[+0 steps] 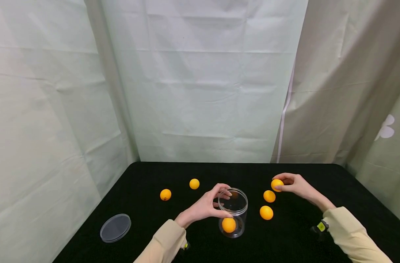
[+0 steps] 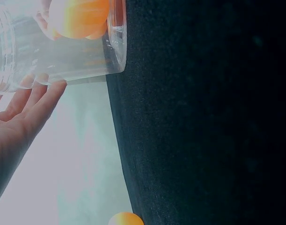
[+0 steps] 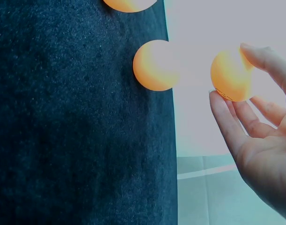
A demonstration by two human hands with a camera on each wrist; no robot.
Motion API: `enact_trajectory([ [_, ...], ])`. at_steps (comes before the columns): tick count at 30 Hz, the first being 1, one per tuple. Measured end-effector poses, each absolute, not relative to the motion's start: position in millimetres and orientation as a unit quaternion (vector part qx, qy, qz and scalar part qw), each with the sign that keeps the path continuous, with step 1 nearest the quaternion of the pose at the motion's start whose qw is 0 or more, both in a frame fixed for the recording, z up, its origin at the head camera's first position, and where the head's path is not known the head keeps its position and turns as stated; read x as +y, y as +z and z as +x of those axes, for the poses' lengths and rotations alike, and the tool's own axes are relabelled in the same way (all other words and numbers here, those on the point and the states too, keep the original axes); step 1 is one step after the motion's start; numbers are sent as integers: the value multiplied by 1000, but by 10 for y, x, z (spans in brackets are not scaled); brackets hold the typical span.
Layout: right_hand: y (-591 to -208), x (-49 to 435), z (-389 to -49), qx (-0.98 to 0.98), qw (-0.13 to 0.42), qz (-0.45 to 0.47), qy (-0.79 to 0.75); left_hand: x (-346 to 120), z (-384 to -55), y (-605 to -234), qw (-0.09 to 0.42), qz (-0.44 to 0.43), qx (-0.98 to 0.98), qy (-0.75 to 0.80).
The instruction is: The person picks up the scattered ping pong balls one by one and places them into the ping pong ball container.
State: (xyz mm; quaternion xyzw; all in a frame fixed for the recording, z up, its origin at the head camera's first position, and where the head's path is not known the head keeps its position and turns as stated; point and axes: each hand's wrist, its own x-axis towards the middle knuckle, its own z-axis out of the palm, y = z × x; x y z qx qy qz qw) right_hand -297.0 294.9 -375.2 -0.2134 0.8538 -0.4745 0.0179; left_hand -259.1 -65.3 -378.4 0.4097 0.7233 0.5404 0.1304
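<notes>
Around the side of a clear plastic jar [image 1: 242, 223], my left hand [image 1: 204, 206] curls its fingers and thumb. The jar stands upright and lidless, with an orange ping-pong ball [image 1: 228, 225] inside near the bottom. In the left wrist view, my fingers lie along the jar wall [image 2: 77, 58]. My right hand [image 1: 296, 185] pinches another orange ping-pong ball [image 3: 231, 75] between thumb and fingertips, raised above the table in the right wrist view. Close to that hand, two more ping-pong balls, a farther one [image 1: 269, 196] and a nearer one [image 1: 266, 212], rest on the table.
Left of the jar, two orange balls, one farther back [image 1: 194, 183] and one nearer [image 1: 165, 194], lie on the black-covered table [image 1: 147, 226]. A round translucent lid [image 1: 115, 228] lies at the left edge. Pale curtains [image 1: 200, 91] hang behind and beside the table.
</notes>
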Motion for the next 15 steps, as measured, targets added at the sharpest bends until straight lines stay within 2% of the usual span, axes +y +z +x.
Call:
enact_trajectory([
  [6, -3754, 2930, -2974, 854, 19, -213, -475, -657, -2493, -3641, 136, 408, 726, 537],
  [15, -3737, 2840, -2976, 839, 5, -234, -491, -658, -2489, -3641, 138, 414, 722, 537],
])
